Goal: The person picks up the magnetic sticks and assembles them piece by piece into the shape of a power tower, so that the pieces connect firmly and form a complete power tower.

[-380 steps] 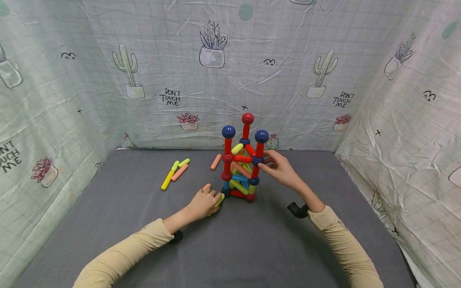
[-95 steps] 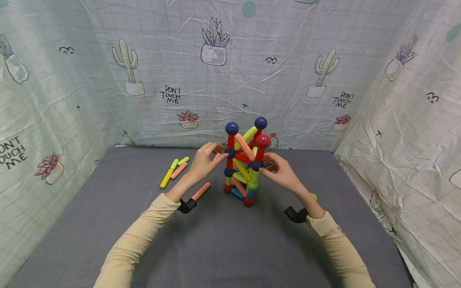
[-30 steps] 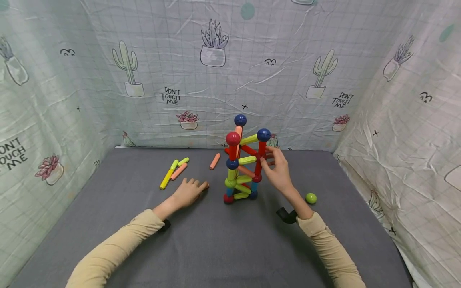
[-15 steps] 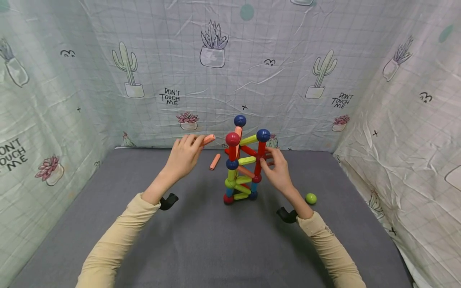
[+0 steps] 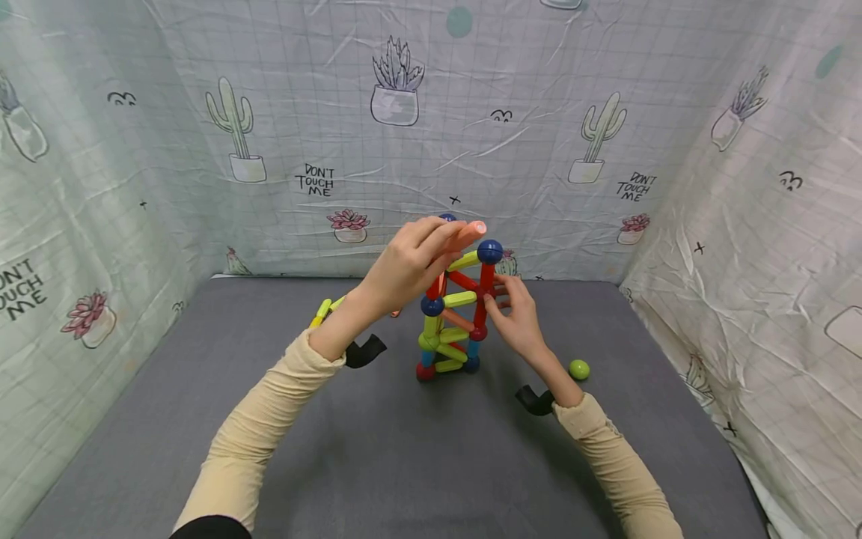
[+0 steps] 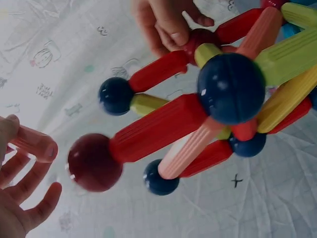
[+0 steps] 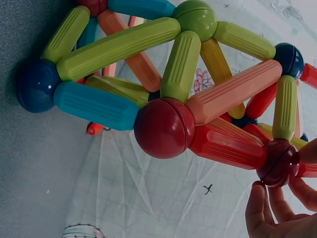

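Note:
A tower of coloured magnetic rods and balls (image 5: 460,299) stands upright on the table. My left hand (image 5: 400,266) pinches an orange magnetic rod (image 5: 466,236) by the tower's top. In the left wrist view the orange rod (image 6: 38,145) is apart from the red top ball (image 6: 95,162); the head view hides that ball behind the hand. Low on the tower's upper tier, my right hand (image 5: 517,313) holds a red ball (image 7: 279,162) between thumb and fingers. Two blue top balls show, one (image 5: 490,251) bare and one (image 5: 447,217) partly covered.
A loose green ball (image 5: 579,369) lies on the grey table (image 5: 431,464) right of the tower. Yellow and green rods (image 5: 322,311) lie at the left, partly behind my left arm. Another orange rod (image 5: 395,313) barely shows beyond that arm. A patterned cloth (image 5: 283,224) hangs behind.
My left hand has lifted an orange rod off the table and carried it right to the tower's top. My right hand keeps its hold. Earlier, the tower turned and gained upper rods.

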A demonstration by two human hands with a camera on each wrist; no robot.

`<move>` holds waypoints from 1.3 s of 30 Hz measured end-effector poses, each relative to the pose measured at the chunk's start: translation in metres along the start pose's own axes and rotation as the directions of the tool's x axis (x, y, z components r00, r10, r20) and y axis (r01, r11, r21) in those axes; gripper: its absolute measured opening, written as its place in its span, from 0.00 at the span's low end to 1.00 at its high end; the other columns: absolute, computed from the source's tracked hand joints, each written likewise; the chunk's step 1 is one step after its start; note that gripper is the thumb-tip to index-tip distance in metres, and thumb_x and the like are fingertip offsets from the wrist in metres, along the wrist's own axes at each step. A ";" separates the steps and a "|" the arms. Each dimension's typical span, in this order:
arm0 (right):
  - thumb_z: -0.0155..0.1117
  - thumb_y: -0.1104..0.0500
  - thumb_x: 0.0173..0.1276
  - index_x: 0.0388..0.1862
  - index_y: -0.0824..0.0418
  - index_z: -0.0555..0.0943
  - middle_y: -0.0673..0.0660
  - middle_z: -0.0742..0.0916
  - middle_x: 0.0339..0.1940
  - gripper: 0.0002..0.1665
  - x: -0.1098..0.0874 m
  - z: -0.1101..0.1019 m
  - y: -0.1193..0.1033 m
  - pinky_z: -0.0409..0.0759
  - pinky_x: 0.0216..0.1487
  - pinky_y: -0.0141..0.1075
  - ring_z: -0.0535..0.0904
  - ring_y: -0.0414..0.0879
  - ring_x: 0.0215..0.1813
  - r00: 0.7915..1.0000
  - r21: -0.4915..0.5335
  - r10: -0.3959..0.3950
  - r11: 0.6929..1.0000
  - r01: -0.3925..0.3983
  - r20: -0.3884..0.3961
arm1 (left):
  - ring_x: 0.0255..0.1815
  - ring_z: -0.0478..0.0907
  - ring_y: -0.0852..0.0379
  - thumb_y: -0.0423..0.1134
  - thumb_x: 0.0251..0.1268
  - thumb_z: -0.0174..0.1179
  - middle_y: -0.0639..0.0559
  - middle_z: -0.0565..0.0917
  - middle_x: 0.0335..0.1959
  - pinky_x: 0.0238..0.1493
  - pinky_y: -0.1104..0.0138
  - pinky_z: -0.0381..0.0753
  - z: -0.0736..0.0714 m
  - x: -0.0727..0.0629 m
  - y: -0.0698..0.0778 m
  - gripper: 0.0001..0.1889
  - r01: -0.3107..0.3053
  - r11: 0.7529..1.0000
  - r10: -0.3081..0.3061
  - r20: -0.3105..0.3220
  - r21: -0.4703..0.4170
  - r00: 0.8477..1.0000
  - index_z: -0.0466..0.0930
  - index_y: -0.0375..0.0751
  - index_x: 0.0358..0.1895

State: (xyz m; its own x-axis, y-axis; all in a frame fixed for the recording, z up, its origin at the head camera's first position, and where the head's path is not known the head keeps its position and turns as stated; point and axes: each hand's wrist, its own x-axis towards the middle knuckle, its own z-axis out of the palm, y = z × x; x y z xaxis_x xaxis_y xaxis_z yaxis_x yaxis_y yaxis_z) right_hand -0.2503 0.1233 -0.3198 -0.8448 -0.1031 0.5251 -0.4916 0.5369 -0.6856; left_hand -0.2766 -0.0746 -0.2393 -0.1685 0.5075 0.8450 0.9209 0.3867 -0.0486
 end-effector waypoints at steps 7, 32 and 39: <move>0.54 0.67 0.62 0.54 0.70 0.69 0.68 0.76 0.45 0.20 0.004 0.007 0.029 0.78 0.38 0.49 0.76 0.58 0.42 1.000 0.013 -0.007 1.000 0.007 0.000 | 0.37 0.74 0.52 0.38 0.53 0.62 0.46 0.78 0.38 0.40 0.63 0.74 0.014 -0.004 -0.004 0.20 -0.041 0.998 0.039 0.048 0.049 0.998 0.74 0.38 0.51; 0.54 0.72 0.60 0.57 0.73 0.66 0.69 0.75 0.51 0.25 0.004 -0.013 0.021 0.78 0.41 0.49 0.75 0.61 0.47 0.980 0.037 -0.074 0.997 0.069 0.183 | 0.45 0.68 0.52 0.36 0.58 0.58 0.51 0.76 0.40 0.51 0.54 0.67 0.032 -0.017 0.005 0.12 -0.333 0.759 0.019 0.492 0.559 0.870 0.78 0.55 0.45; 0.54 0.74 0.59 0.57 0.75 0.66 0.71 0.74 0.51 0.25 0.002 -0.014 0.010 0.78 0.40 0.49 0.75 0.60 0.46 0.983 0.029 -0.057 0.998 0.053 0.174 | 0.48 0.69 0.50 0.37 0.58 0.58 0.50 0.77 0.42 0.52 0.53 0.68 0.037 -0.015 0.007 0.09 -0.318 0.744 -0.047 0.522 0.587 0.852 0.81 0.53 0.41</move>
State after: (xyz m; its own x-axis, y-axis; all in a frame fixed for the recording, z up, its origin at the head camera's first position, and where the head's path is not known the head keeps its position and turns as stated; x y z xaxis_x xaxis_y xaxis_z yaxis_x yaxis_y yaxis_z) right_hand -0.2536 0.1403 -0.3180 -0.8393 -0.2773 0.4677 -0.5414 0.5062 -0.6713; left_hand -0.2807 -0.0507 -0.2717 -0.3704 0.8157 0.4443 0.5324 0.5784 -0.6180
